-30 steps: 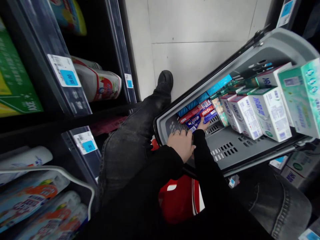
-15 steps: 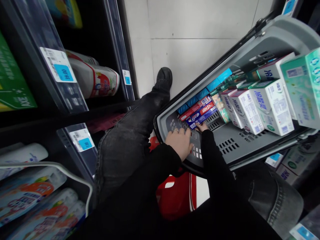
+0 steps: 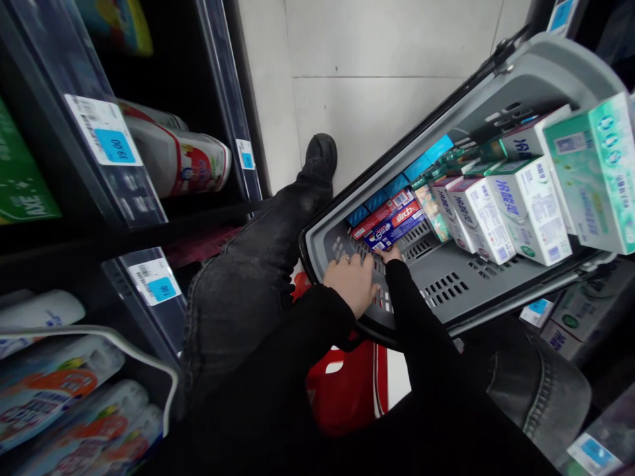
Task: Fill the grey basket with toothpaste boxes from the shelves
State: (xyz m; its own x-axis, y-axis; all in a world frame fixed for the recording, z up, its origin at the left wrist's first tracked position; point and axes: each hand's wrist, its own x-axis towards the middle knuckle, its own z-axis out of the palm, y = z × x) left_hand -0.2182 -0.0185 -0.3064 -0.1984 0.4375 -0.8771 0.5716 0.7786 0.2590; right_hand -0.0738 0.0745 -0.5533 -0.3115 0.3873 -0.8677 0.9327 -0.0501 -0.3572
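A grey plastic basket (image 3: 461, 291) lies tilted across my lap, full of boxed goods. My left hand (image 3: 353, 283) rests on the basket's near inner wall, its fingers spread flat on the slotted plastic. My right hand (image 3: 391, 253) reaches deeper in, mostly hidden by its black sleeve; only fingertips show, touching the end of a blue and red toothpaste box (image 3: 391, 231). Red toothpaste boxes (image 3: 384, 213) lie beside it. White and green boxes (image 3: 516, 208) stand in a row toward the right.
Dark shelves on the left hold a white bottle (image 3: 178, 162), price tags (image 3: 104, 131) and packaged goods (image 3: 54, 390). My leg in dark jeans and a black shoe (image 3: 317, 155) stretch over the pale tiled floor. A red basket (image 3: 347, 390) sits under the grey one.
My right hand has drawn back slightly to the near end of the toothpaste boxes. My left hand has stayed on the basket wall. The view has drifted a little.
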